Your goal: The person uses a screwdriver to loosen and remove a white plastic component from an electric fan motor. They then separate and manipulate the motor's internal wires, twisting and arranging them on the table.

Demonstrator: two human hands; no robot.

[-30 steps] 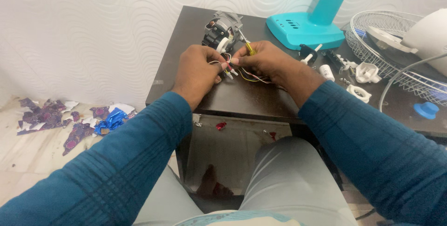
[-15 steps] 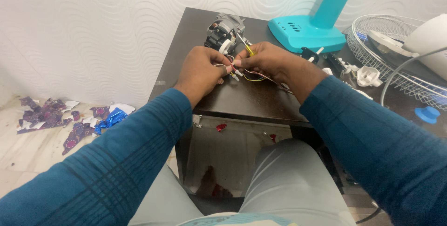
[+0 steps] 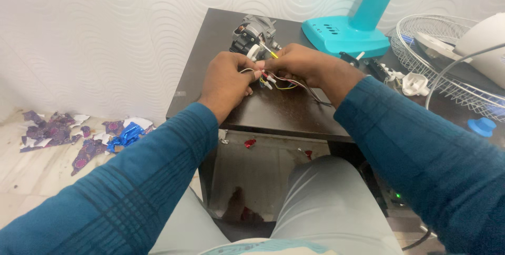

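Note:
My left hand and my right hand meet over a dark table, both pinching a bundle of thin coloured wires with small white ends. The wires run back to a grey fan motor standing just behind my fingers. My fingertips touch each other at the wire ends. Both sleeves are teal.
A teal fan base and pole stands behind the motor. At the right lie a white wire fan grille, white plastic fan parts and a blue knob. Torn coloured paper scraps litter the floor at the left.
Both hands have stayed together on the wires, working them with small finger shifts. The view has tilted slightly.

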